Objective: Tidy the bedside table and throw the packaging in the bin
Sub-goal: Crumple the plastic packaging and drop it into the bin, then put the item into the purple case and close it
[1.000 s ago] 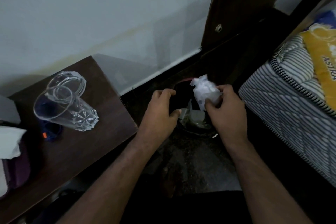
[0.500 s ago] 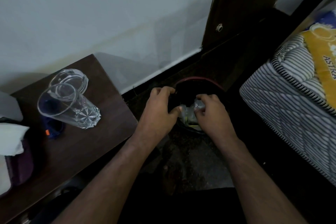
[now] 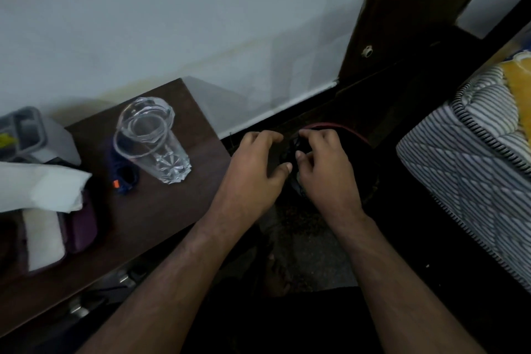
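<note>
Since a second ago the white crumpled packaging we held above the bin has gone from sight, and our right hand (image 3: 324, 169) has dropped low over the opening. Its fingers (image 3: 309, 135) are now curled inward, thumb tucked close, over something dark at the bin's mouth; whether they pinch the liner, press packaging down, or hold nothing, we cannot tell. Our left hand (image 3: 255, 169) sits just beside it, fingers bent and thumb reaching toward the right thumb, apparently steadying the near edge, though contact there is hidden in shadow.

The packaging we judge to be inside the bin (image 3: 353, 131), under our hands; only the bin's reddish rim shows, on the dark floor between the bedside table (image 3: 161, 210) and the mattress (image 3: 465, 181).

Risks from here: the bin's inside is too dark to read, so packaging may spring back up or cling to our fingers as we withdraw and land on the floor. A push on the near rim could tip the bin.

Further out, two clear glasses (image 3: 152, 144) stand close together near the table's edge, beside a small blue object (image 3: 122, 178); a careless elbow on the way back could knock them off. White tissue (image 3: 43, 190) and a purple case (image 3: 80, 227) remain to be tidied.
</note>
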The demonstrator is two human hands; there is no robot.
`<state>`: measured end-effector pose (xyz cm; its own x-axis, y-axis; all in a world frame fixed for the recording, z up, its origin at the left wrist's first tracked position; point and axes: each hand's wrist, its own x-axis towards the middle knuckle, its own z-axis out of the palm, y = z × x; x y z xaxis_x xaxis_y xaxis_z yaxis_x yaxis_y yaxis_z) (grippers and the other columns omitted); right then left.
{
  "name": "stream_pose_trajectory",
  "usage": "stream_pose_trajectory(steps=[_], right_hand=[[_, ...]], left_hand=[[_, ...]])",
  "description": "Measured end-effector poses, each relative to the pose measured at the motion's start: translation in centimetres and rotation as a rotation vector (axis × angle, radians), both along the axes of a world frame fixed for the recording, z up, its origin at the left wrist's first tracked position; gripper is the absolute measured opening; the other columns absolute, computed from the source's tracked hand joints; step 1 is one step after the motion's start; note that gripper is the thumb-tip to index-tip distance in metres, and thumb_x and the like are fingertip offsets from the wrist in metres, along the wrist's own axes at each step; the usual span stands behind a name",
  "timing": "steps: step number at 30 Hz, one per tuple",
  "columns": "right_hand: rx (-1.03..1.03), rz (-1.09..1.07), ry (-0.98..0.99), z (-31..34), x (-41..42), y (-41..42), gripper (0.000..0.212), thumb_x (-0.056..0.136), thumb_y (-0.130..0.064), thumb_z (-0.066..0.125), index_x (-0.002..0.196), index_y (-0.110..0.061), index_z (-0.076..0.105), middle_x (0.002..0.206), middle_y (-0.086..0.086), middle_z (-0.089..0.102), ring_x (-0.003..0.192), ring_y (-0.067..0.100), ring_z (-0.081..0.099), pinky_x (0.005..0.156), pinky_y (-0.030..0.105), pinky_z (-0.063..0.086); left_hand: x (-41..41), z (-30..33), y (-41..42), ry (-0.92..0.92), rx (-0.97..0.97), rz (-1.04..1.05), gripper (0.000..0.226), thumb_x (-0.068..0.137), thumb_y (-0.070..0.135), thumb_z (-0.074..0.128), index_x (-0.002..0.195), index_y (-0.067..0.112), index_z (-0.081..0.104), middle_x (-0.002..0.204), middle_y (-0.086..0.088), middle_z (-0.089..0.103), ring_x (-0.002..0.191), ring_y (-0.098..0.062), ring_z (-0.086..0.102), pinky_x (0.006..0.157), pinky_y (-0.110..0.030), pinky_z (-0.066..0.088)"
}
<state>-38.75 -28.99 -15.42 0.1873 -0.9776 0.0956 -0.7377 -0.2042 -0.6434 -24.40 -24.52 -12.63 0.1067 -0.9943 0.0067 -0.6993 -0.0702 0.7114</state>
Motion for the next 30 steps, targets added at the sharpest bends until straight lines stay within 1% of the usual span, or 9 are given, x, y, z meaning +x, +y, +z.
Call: stream_pose_trajectory(steps=[3, 5, 7, 10, 16, 21, 26, 28, 30], right_hand=[[-0.037, 0.048, -0.01, 1.1, 1.8, 1.6, 0.039, 0.099, -0.021, 0.062, 0.137, -0.018, 0.056, 0.132, 0.004, 0.052, 0.108, 0.026, 0.066, 0.09, 0.044, 0.055], [-0.053, 0.08, -0.024, 1.9, 2.8, 2.7, 0.039, 0.098, -0.02, 0.062, 0.137, -0.017, 0.056, 0.131, 0.006, 0.051, 0.106, 0.027, 0.066, 0.09, 0.045, 0.055], [-0.072, 0.113, -0.036, 2.7, 3.8, 4.0, 0.039, 0.098, -0.019, 0.062, 0.136, -0.016, 0.056, 0.131, 0.007, 0.051, 0.104, 0.028, 0.066, 0.09, 0.045, 0.055], [-0.1, 0.156, -0.033, 3.7, 5.5, 6.1, 0.037, 0.099, -0.019, 0.062, 0.135, -0.016, 0.056, 0.129, 0.006, 0.051, 0.104, 0.026, 0.065, 0.087, 0.039, 0.054], [-0.132, 0.241, -0.099, 5.9, 9.4, 10.6, 0.036, 0.099, -0.018, 0.06, 0.135, -0.017, 0.057, 0.129, 0.004, 0.051, 0.103, 0.025, 0.066, 0.088, 0.038, 0.055], [-0.188, 0.282, -0.142, 7.7, 12.6, 13.9, 0.038, 0.098, -0.015, 0.061, 0.135, -0.018, 0.057, 0.128, 0.004, 0.053, 0.106, 0.021, 0.064, 0.088, 0.037, 0.056], [-0.192, 0.328, -0.192, 8.7, 15.7, 16.5, 0.038, 0.099, -0.015, 0.06, 0.137, -0.018, 0.057, 0.129, 0.003, 0.054, 0.105, 0.018, 0.064, 0.086, 0.028, 0.052], [-0.199, 0.334, -0.19, 8.9, 16.7, 17.0, 0.036, 0.099, -0.015, 0.061, 0.134, -0.018, 0.058, 0.129, 0.003, 0.054, 0.108, 0.016, 0.062, 0.085, 0.021, 0.046], [-0.19, 0.345, -0.187, 8.9, 17.7, 17.3, 0.034, 0.099, -0.016, 0.061, 0.132, -0.019, 0.06, 0.129, 0.003, 0.054, 0.108, 0.014, 0.06, 0.085, 0.023, 0.046]], left_hand=[[1.5, 0.8, 2.2, -0.001, -0.026, 0.045, 0.048, 0.092, 0.024, 0.073, 0.137, 0.019, 0.056, 0.132, 0.002, 0.054, 0.119, -0.009, 0.054, 0.089, -0.011, 0.038], [2.5, 1.3, 3.8, 0.011, -0.049, 0.092, 0.048, 0.092, 0.024, 0.074, 0.137, 0.019, 0.057, 0.131, 0.002, 0.055, 0.115, -0.009, 0.057, 0.092, -0.018, 0.042], [3.5, 1.8, 5.5, 0.026, -0.068, 0.132, 0.048, 0.092, 0.024, 0.074, 0.136, 0.019, 0.057, 0.131, 0.004, 0.055, 0.116, -0.007, 0.056, 0.094, -0.017, 0.041], [4.8, 2.4, 8.1, 0.016, -0.09, 0.187, 0.047, 0.092, 0.025, 0.073, 0.135, 0.022, 0.057, 0.134, 0.004, 0.055, 0.122, -0.008, 0.054, 0.095, -0.018, 0.039], [7.2, 3.3, 13.1, 0.041, -0.2, 0.324, 0.04, 0.089, 0.018, 0.074, 0.128, 0.016, 0.063, 0.125, -0.001, 0.061, 0.113, -0.014, 0.063, 0.1, -0.028, 0.05], [9.2, 3.0, 16.7, -0.028, -0.176, 0.405, 0.04, 0.091, 0.019, 0.072, 0.13, 0.017, 0.06, 0.127, -0.002, 0.059, 0.115, -0.019, 0.062, 0.098, -0.039, 0.052], [11.8, 3.1, 19.6, -0.07, -0.187, 0.495, 0.041, 0.092, 0.021, 0.07, 0.132, 0.017, 0.059, 0.128, -0.003, 0.059, 0.114, -0.02, 0.061, 0.097, -0.036, 0.05], [12.8, 3.2, 20.5, -0.064, -0.176, 0.522, 0.041, 0.092, 0.021, 0.07, 0.132, 0.017, 0.059, 0.128, -0.004, 0.06, 0.114, -0.02, 0.061, 0.097, -0.037, 0.051], [13.9, 3.4, 21.4, -0.051, -0.175, 0.557, 0.04, 0.092, 0.021, 0.07, 0.131, 0.017, 0.06, 0.127, -0.004, 0.06, 0.112, -0.02, 0.062, 0.095, -0.037, 0.052]])
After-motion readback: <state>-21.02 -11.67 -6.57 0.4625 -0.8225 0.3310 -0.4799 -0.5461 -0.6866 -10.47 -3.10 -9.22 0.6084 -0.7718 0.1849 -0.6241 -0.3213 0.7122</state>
